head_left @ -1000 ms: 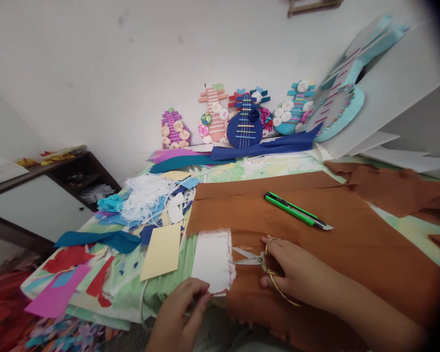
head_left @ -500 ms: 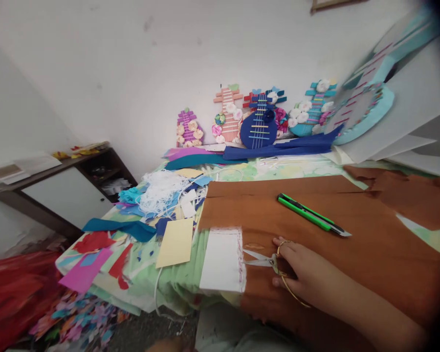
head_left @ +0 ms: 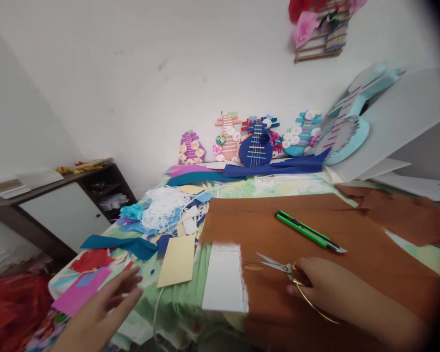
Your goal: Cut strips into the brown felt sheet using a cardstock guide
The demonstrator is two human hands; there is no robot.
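Observation:
My right hand point(head_left: 311, 276) holds a pair of scissors point(head_left: 280, 265) with gold handles, its blades a little apart and pointing left. The scissors are over a brown sheet of cloth or felt point(head_left: 256, 215) spread on the table. Just left of the blades lies a white rectangular card point(head_left: 223, 278), with ragged marks along its right edge. My left hand point(head_left: 106, 308) is in the air at the table's left front, fingers apart and nothing in it, near a magenta sheet point(head_left: 84, 293). A green utility knife point(head_left: 308, 232), blade out, rests on the brown sheet.
A cream card point(head_left: 178, 261), a tangle of white string point(head_left: 165, 208) and coloured scraps cover the table's left side. Decorated lute-shaped crafts point(head_left: 256, 146) lean on the wall. At right stands a large pale-blue one point(head_left: 348, 142). A low cabinet point(head_left: 62, 215) is at left.
My left hand has come into view at the lower left. My right hand has drawn the scissors rightward off the white card's edge, and their blades are closer together. The view has tilted up.

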